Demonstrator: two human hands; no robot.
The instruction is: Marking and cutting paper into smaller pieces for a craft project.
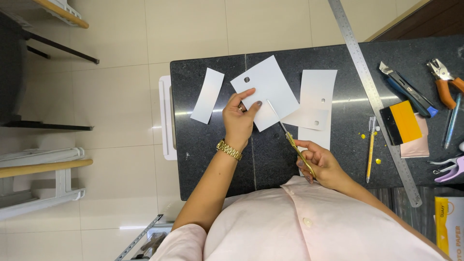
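Note:
My left hand [239,117] pinches the lower left edge of a white card [268,89] with a punched hole, holding it above the black stone table [208,150]. In my right hand [323,164] are gold-handled scissors [290,140]. Their thin blades point up and left, and the tip meets the card's lower right edge. A gold watch sits on my left wrist. Just right of the scissors lies another white sheet [316,104] with two holes. A narrow white strip [208,95] rests to the left of my left hand.
A long steel ruler [372,94] runs diagonally across the table. To its right lie a yellow and black squeegee [403,122], a blue utility knife [408,89], an orange-handled punch [447,82] and a yellow pen [370,150]. White chairs stand on the tiled floor at left.

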